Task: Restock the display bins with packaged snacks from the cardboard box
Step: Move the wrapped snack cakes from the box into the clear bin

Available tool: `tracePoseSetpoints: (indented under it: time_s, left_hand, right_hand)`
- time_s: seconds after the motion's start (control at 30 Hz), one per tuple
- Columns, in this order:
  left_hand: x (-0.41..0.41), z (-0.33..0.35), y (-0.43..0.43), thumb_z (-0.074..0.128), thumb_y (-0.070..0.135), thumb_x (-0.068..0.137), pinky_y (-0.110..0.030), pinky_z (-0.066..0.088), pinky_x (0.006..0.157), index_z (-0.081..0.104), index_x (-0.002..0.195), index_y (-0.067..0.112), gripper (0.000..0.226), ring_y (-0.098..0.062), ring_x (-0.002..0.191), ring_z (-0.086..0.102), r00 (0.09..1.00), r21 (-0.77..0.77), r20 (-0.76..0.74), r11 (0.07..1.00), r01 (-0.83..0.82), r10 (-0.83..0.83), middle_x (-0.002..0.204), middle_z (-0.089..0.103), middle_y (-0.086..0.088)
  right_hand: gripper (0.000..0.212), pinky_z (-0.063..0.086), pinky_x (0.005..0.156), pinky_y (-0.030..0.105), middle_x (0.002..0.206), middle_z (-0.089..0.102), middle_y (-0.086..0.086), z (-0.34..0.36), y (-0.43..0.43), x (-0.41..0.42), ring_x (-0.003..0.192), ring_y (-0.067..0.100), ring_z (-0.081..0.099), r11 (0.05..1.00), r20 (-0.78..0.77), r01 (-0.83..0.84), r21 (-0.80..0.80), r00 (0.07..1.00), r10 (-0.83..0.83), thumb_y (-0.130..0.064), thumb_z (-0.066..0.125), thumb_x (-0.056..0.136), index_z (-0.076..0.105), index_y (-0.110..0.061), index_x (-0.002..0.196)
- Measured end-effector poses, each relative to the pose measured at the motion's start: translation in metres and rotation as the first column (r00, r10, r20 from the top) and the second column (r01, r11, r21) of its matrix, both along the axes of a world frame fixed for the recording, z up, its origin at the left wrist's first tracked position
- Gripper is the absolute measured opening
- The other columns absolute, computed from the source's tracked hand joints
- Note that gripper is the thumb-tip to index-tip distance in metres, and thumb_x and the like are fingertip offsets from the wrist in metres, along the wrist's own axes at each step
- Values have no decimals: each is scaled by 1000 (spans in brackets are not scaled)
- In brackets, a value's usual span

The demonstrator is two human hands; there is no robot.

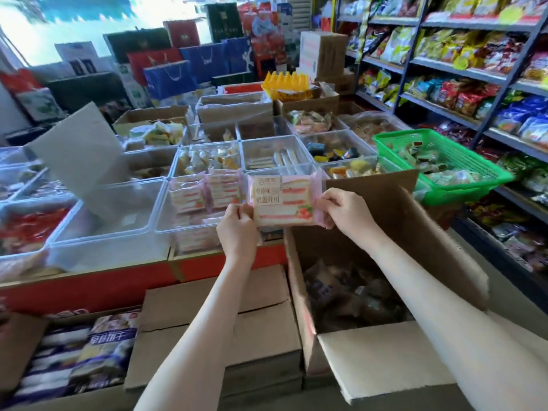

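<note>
A pink packaged sandwich-cake snack [283, 200] is held up flat between both hands, above the front edge of the display table. My left hand [237, 229] pinches its left edge and my right hand [345, 210] pinches its right edge. Just left of it, a clear display bin [161, 209] holds stacked packs of the same pink snack [207, 194]. Below my right forearm stands an open cardboard box [385, 345] with dark wrapped packs inside.
An empty-looking clear bin [109, 229] with a cardboard sheet [80, 152] leaning in it sits further left. More clear bins of sweets fill the table behind. A green basket [462, 161] stands at right, before stocked shelves [474, 69]. Closed cartons [267, 321] lie below.
</note>
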State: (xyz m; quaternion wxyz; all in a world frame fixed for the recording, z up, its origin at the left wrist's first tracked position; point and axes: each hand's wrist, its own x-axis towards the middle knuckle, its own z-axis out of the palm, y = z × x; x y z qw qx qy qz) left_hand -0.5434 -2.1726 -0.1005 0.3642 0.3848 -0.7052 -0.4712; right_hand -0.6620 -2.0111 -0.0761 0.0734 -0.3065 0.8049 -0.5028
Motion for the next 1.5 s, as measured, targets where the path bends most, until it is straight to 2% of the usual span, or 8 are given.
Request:
tracePoseSetpoints:
  time_s: [0.3,0.5,0.6,0.8,1.03,1.17,1.3,1.5]
  left_hand:
    - [29,-17,-240,46,20,96,-34,39,73,60,84,6,24,-28,88,56,977,-167,167,981,-101,129,94,64,-15]
    - [2,-67,-365,45,9,93,-37,46,92,60,117,4,29,-31,110,57,924,2,381,1000,14,-13,115,64,-16]
    - [-22,-92,-394,40,1,86,-34,46,93,56,120,3,38,-31,114,55,852,150,500,984,93,-156,118,61,-14]
    - [-55,-126,-416,40,4,89,-31,48,72,56,115,-1,31,-29,97,61,775,424,536,901,94,-333,112,63,-15]
    - [-73,-132,-403,55,34,88,-42,40,104,-3,149,-1,90,-32,127,44,774,543,519,839,31,-364,147,33,-19]
    - [-69,-121,-381,48,32,90,-52,21,114,-6,150,10,84,-36,142,16,791,352,535,929,112,-298,156,1,-16]
    - [-78,-91,-339,28,54,96,-62,-2,110,-4,152,15,75,-31,145,-12,630,112,725,951,288,-276,157,-14,-13]
    - [-100,-27,-241,29,67,90,-61,-6,111,-6,152,25,83,-30,143,-22,702,-93,667,908,408,-247,156,-23,-9]
  right_hand:
    - [5,37,55,10,67,56,-8,-19,-255,2,61,4,49,991,-84,-122,60,988,127,-13,66,86,62,-13,82]
    - [20,47,61,27,76,62,3,-89,-394,-17,72,22,62,979,33,-59,197,998,53,-10,64,86,52,-21,74]
    - [10,38,57,18,76,58,1,-115,-430,-27,73,17,57,957,117,-25,290,993,-9,-6,57,88,54,-15,83]
    - [24,48,82,35,108,64,14,-154,-472,-51,97,28,59,849,305,-202,489,951,51,-7,50,89,56,-6,112]
    - [63,44,100,34,133,50,1,-155,-466,-46,113,17,51,805,481,-340,487,873,79,-10,55,83,32,-17,141]
    - [75,32,108,35,150,31,4,-126,-450,-57,134,21,36,819,312,-275,504,942,124,-14,61,87,19,-15,148]
    - [82,25,115,37,154,19,5,-87,-413,-73,141,23,22,785,72,-221,579,973,221,-27,65,86,15,-18,150]
    - [86,23,112,40,155,8,-1,-12,-286,-97,141,25,14,743,-270,-17,669,926,264,-42,60,88,4,-25,150]
